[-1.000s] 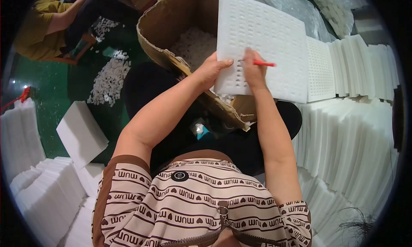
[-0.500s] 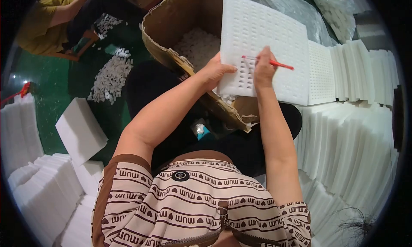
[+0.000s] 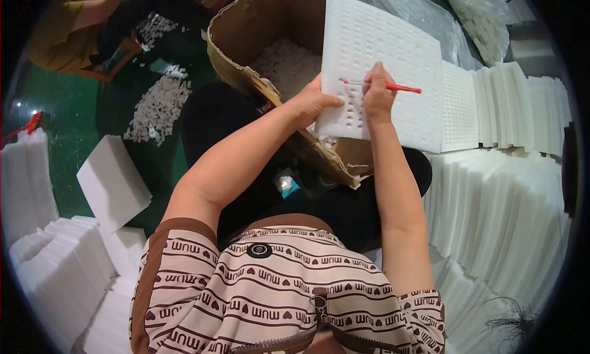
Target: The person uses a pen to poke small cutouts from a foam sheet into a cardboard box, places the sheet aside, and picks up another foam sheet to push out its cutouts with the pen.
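A white foam sheet (image 3: 405, 59) with rows of small slots is tilted over the cardboard box (image 3: 236, 59). My left hand (image 3: 313, 102) grips its lower left edge, thumb on the front face. In my right hand (image 3: 378, 96) is a thin tool with a red handle (image 3: 402, 88), closed in the fingers. Its shaft points left, and its reddish tip meets the sheet near the left rows of slots. Several slots below the tip look dark and open. Small white foam pieces (image 3: 286, 65) lie inside the box.
Stacks of white foam sheets stand at the right (image 3: 491, 200) and lower left (image 3: 61, 262). A loose foam block (image 3: 114, 182) leans there. Foam bits (image 3: 160, 108) are heaped on the green floor. Another person (image 3: 67, 34) sits at upper left. Plastic bags (image 3: 418, 16) lie behind.
The tool tip and my right hand have shifted slightly left and up on the sheet. The sheet's left edge and my left hand have moved slightly right.
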{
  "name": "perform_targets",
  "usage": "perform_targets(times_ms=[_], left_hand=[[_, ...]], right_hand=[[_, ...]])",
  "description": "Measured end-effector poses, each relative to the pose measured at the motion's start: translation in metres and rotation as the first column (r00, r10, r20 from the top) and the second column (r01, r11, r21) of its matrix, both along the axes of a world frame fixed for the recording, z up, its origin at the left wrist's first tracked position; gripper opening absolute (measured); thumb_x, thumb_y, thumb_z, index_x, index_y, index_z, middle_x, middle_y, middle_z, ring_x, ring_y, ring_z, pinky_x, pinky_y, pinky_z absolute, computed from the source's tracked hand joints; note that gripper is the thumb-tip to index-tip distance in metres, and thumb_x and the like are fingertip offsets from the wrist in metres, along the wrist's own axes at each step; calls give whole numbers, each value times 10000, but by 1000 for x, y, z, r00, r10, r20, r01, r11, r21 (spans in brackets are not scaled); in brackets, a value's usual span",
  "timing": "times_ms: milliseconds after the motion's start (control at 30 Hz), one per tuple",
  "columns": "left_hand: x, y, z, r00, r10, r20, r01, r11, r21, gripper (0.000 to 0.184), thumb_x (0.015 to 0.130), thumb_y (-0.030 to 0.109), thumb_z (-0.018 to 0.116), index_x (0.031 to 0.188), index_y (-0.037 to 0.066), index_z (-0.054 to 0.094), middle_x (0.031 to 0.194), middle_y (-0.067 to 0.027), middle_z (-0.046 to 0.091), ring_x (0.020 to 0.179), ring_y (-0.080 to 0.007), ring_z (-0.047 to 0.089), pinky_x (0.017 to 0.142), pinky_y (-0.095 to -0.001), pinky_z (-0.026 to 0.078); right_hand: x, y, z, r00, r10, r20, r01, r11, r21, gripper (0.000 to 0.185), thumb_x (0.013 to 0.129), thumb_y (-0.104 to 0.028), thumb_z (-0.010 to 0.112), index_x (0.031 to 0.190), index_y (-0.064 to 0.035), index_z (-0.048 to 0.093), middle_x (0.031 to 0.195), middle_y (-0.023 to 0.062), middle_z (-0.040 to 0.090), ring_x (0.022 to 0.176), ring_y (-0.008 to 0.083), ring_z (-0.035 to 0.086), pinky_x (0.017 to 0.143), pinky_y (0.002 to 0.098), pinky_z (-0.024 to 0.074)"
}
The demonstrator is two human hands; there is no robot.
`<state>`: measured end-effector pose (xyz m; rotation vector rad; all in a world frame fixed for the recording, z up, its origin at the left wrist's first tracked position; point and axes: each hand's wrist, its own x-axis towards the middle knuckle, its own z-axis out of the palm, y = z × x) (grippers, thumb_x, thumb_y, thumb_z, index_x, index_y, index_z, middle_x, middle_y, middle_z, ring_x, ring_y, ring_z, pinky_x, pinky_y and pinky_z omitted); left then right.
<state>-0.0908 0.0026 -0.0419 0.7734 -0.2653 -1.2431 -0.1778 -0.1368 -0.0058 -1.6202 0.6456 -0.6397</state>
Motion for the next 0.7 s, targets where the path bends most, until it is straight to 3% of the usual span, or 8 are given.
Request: perform_targets(times_ms=[67,133,200,233,367,567,633,700], left_hand=[[-3,1,-2,1000,-4,-13,4,1000,6,673,677,-106,598,1297,70,403,1163,-146,565,1004,-248,557,856,-349,468],[-5,0,-3,998,-8,57,9,1000,-10,608,731,-41,598,1296,73,404,1167,-146,564,1004,-243,559,858,-349,467],[-7,1,-4,991,-8,130,11,1000,-24,547,785,24,598,1295,77,405,1171,-147,564,1003,-239,561,861,-349,466],[-7,1,-1,991,-13,132,16,1000,-23,547,785,24,598,1295,77,405,1171,-147,564,1003,-239,561,861,-349,466],[1,5,10,967,-37,-252,28,999,-37,420,907,233,524,1287,87,422,1176,-146,564,1003,-232,571,861,-348,466],[-2,0,2,983,-12,-185,11,1000,-6,435,962,388,408,1277,90,443,1177,-141,567,999,-226,581,847,-352,471],[-2,1,2,987,-8,-160,11,1000,20,428,963,382,414,1275,90,449,1179,-141,567,996,-227,584,837,-356,475],[-3,1,3,991,-3,-132,10,999,46,421,964,376,421,1272,91,455,1181,-141,568,993,-228,587,828,-361,479]], right_hand=[[-6,0,-5,998,-23,53,16,991,134,342,942,-241,487,688,-22,556,613,14,488,598,128,422,569,246,373],[-1,15,-7,999,25,-35,-33,967,-252,362,940,-262,478,675,-23,541,624,10,496,585,135,429,546,253,370],[2,26,-8,990,39,-136,-112,799,-591,383,938,-284,470,662,-25,527,635,6,504,572,141,436,524,260,368],[2,27,-7,990,34,-134,-107,800,-590,383,938,-284,470,662,-25,527,635,6,504,572,141,436,524,260,368],[8,28,3,999,15,-47,-30,944,-330,385,942,-287,463,661,-31,522,630,4,502,559,143,438,506,265,369],[-13,10,-4,998,42,53,-50,989,142,366,939,-261,473,656,-32,512,634,9,495,565,137,438,523,262,373],[-5,26,-7,989,85,-119,-128,897,-423,350,941,-251,475,672,-33,531,628,12,500,571,131,439,539,257,376],[-1,37,-7,958,24,-285,-258,503,-825,336,942,-241,476,688,-34,550,622,15,506,578,126,439,556,253,378]])
